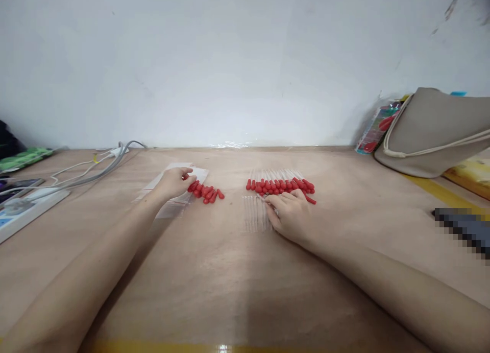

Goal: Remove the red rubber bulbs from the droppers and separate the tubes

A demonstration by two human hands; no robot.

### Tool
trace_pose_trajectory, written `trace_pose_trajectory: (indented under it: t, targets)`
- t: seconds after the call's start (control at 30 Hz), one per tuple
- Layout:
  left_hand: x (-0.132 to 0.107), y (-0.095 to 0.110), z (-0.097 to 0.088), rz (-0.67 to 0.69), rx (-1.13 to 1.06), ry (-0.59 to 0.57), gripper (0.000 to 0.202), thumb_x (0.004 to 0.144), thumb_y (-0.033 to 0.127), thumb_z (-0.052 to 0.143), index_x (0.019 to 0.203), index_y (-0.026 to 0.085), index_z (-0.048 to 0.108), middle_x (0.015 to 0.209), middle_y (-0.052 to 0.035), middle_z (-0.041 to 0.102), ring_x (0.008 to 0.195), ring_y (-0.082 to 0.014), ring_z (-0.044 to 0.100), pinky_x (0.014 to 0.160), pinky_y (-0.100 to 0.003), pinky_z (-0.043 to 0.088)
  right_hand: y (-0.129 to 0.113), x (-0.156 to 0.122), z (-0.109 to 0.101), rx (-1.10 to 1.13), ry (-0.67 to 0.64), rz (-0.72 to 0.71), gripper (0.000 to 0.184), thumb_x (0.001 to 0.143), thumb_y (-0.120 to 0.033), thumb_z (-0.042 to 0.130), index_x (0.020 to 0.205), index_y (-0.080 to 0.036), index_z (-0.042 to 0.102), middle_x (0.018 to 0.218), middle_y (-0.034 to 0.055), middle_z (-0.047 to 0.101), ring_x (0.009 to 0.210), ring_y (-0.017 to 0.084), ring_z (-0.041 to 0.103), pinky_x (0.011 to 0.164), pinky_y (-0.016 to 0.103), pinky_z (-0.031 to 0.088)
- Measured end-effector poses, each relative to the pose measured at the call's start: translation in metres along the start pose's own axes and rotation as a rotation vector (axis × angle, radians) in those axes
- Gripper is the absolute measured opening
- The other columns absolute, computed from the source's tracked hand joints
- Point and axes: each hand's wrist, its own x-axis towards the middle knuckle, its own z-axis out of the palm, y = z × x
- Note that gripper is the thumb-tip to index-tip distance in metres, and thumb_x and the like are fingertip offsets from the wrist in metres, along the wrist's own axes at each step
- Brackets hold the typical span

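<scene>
My left hand point(176, 181) is at the far left of a loose pile of red rubber dropper bulbs point(206, 191), its thumb and finger closed around a red bulb. Flat clear plastic bags point(172, 210) lie beneath that hand. Further right, a row of clear dropper tubes with red bulbs point(281, 185) lies side by side, tubes pointing toward the wall. Closer to me is a second row of clear tubes point(252, 215). Over this row my right hand point(293, 212) is bent, fingertips pinched on what looks like a clear tube, mostly hidden by the fingers.
A power strip point(34, 210) with cables point(103, 169) takes up the left side. At the right stand a grey-beige bag point(436, 133) and a printed plastic pack point(377, 125), with a dark pixelated object point(463, 230) nearer. The wall point(229, 62) closes off the table's back edge.
</scene>
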Motion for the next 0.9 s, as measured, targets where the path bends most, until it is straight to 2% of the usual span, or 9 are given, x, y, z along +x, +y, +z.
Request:
trace_pose_trajectory:
  t: [0.13, 0.2, 0.27, 0.33, 0.37, 0.43, 0.5, 0.67, 0.9]
  targets:
    - [0.000, -0.003, 0.004, 0.037, 0.003, 0.006, 0.041, 0.077, 0.047, 0.044, 0.094, 0.017, 0.065, 0.085, -0.0060, 0.066, 0.080, -0.0215, 0.059, 0.072, -0.028, 0.042, -0.002, -0.002, 0.001, -0.058, 0.030, -0.047, 0.019, 0.082, -0.017, 0.048, 0.072, -0.018, 0.064, 0.060, 0.0010, 0.063, 0.061, 0.013, 0.052, 0.066, 0.032, 0.024]
    - [-0.004, 0.000, 0.004, 0.071, 0.002, 0.109, 0.038, 0.079, 0.046, 0.044, 0.091, 0.017, 0.066, 0.085, -0.0068, 0.064, 0.080, -0.0215, 0.058, 0.072, -0.029, 0.042, -0.003, -0.003, 0.002, -0.062, 0.008, -0.060, 0.018, 0.081, -0.016, 0.048, 0.073, -0.017, 0.064, 0.062, 0.0015, 0.064, 0.063, 0.014, 0.051, 0.067, 0.032, 0.023]
    - [-0.011, 0.008, 0.004, 0.151, -0.008, 0.290, 0.036, 0.081, 0.043, 0.044, 0.092, 0.016, 0.065, 0.085, -0.0075, 0.062, 0.082, -0.0211, 0.057, 0.074, -0.030, 0.043, -0.006, -0.003, 0.001, -0.046, -0.035, -0.056, 0.017, 0.081, -0.017, 0.049, 0.073, -0.017, 0.064, 0.065, 0.0023, 0.064, 0.065, 0.014, 0.051, 0.067, 0.032, 0.024]
    - [-0.022, 0.023, 0.008, 0.303, -0.033, 0.421, 0.033, 0.082, 0.041, 0.044, 0.092, 0.016, 0.064, 0.084, -0.0071, 0.060, 0.083, -0.0200, 0.056, 0.076, -0.029, 0.043, -0.009, -0.003, 0.000, -0.005, -0.099, -0.035, 0.016, 0.081, -0.021, 0.050, 0.074, -0.017, 0.064, 0.069, 0.0029, 0.064, 0.069, 0.015, 0.051, 0.069, 0.032, 0.024]
    - [-0.027, 0.033, 0.010, 0.394, -0.041, 0.423, 0.031, 0.083, 0.039, 0.044, 0.090, 0.016, 0.064, 0.083, -0.0066, 0.060, 0.083, -0.0195, 0.056, 0.077, -0.030, 0.042, -0.011, -0.003, -0.001, 0.020, -0.132, -0.019, 0.016, 0.081, -0.025, 0.051, 0.075, -0.017, 0.064, 0.071, 0.0031, 0.064, 0.071, 0.015, 0.051, 0.069, 0.032, 0.024]
    - [-0.035, 0.055, 0.018, 0.522, -0.024, 0.343, 0.029, 0.083, 0.037, 0.045, 0.085, 0.016, 0.064, 0.083, -0.0063, 0.060, 0.082, -0.0192, 0.056, 0.079, -0.031, 0.042, -0.015, -0.002, -0.003, 0.060, -0.191, 0.007, 0.019, 0.081, -0.034, 0.054, 0.077, -0.017, 0.064, 0.074, 0.0033, 0.064, 0.074, 0.016, 0.050, 0.070, 0.032, 0.024]
    - [-0.038, 0.077, 0.026, 0.524, 0.029, 0.235, 0.028, 0.081, 0.038, 0.046, 0.083, 0.017, 0.065, 0.086, -0.0069, 0.061, 0.082, -0.0207, 0.056, 0.079, -0.034, 0.042, -0.018, -0.001, -0.006, 0.080, -0.230, 0.012, 0.027, 0.079, -0.043, 0.055, 0.079, -0.017, 0.064, 0.078, 0.0041, 0.063, 0.076, 0.017, 0.049, 0.071, 0.032, 0.024]
    - [-0.019, 0.116, 0.040, 0.306, 0.083, -0.015, 0.028, 0.079, 0.040, 0.047, 0.084, 0.021, 0.067, 0.093, -0.0068, 0.065, 0.094, -0.0261, 0.057, 0.087, -0.040, 0.039, -0.021, 0.000, -0.008, 0.078, -0.306, -0.025, 0.040, 0.079, -0.054, 0.051, 0.088, -0.017, 0.065, 0.083, 0.0065, 0.062, 0.081, 0.019, 0.048, 0.075, 0.035, 0.024]
    - [0.005, 0.132, 0.055, 0.158, 0.040, -0.178, 0.027, 0.073, 0.041, 0.053, 0.062, 0.019, 0.064, 0.064, -0.0078, 0.066, 0.076, -0.0265, 0.062, 0.077, -0.038, 0.043, -0.020, -0.001, -0.005, 0.084, -0.274, -0.034, 0.046, 0.080, -0.058, 0.047, 0.086, -0.017, 0.065, 0.078, 0.0064, 0.061, 0.079, 0.020, 0.048, 0.076, 0.036, 0.025]
